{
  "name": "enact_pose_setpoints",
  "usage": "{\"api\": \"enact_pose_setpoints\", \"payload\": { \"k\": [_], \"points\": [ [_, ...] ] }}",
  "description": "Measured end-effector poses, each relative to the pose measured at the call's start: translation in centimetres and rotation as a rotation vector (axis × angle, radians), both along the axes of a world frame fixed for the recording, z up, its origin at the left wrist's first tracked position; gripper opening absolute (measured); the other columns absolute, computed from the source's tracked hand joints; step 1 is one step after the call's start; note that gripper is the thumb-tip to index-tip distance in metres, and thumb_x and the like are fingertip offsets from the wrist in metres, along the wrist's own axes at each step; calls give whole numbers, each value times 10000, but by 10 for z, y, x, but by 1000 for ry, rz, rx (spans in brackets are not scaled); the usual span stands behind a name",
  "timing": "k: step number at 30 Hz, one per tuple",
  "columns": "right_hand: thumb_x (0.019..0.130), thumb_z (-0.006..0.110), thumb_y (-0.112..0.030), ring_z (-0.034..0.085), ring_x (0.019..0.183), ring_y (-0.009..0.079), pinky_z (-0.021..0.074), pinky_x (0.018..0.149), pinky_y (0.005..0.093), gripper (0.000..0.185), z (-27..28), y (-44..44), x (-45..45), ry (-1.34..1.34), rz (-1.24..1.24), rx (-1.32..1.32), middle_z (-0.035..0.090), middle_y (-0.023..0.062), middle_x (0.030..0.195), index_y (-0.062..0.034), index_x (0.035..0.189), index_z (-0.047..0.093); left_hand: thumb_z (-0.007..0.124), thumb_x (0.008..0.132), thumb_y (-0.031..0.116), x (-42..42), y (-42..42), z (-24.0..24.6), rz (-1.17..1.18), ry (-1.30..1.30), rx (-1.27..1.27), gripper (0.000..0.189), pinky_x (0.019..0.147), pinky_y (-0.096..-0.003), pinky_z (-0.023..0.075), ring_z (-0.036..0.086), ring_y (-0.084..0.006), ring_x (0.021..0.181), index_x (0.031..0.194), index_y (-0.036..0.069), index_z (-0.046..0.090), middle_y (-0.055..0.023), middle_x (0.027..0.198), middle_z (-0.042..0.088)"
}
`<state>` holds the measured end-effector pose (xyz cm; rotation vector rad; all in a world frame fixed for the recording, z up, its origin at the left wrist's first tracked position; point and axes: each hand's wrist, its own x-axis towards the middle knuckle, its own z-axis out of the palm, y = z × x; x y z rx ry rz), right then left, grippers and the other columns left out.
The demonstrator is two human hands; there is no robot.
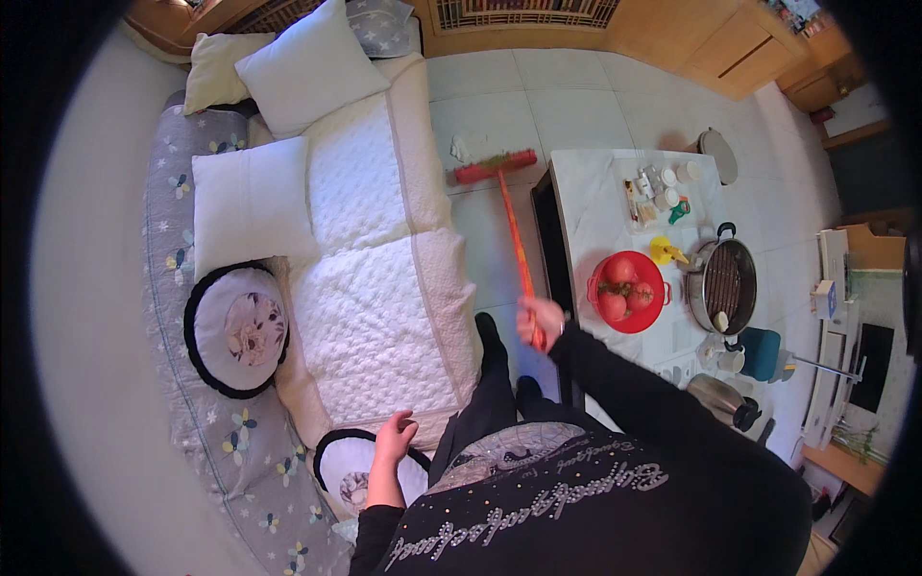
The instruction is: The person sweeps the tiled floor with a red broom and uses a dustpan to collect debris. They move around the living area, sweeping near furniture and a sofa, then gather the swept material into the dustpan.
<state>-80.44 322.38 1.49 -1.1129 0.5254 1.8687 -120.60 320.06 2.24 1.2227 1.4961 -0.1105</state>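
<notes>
My right hand is closed around the orange-red handle of a broom. The broom's red head rests on the tiled floor between the sofa and the table, with bits of debris along its bristles. A crumpled white scrap lies on the floor just beyond the left end of the head. My left hand holds nothing and hangs over the sofa's near end, fingers loosely bent, above a round white cushion with black trim.
Left of me runs a sofa with a white quilted cover and several cushions. On my right, a marble-patterned table bears a red colander of red fruit, a steel pot and a steel kettle. A round bin stands behind it.
</notes>
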Motion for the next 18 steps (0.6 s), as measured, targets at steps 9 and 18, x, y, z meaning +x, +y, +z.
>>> {"api": "enact_pose_setpoints", "payload": {
  "k": [9,18],
  "points": [
    [839,433,-225,316,415,100,277,381,256,185,29,9,-40,228,-127,-160,315,-25,541,-143,704,338,611,764,156,46,60,2,-107,-95,-2,353,753,-299,470,611,-207,850,1085,31,535,-126,918,634],
    [841,447,-231,375,430,91,326,376,235,167,-14,118,43,32,-152,-1,392,-14,590,-127,731,378,611,760,151,20,58,-2,-64,-70,1,345,752,-299,469,611,-203,848,1075,26,542,-131,915,632]
  ]
}}
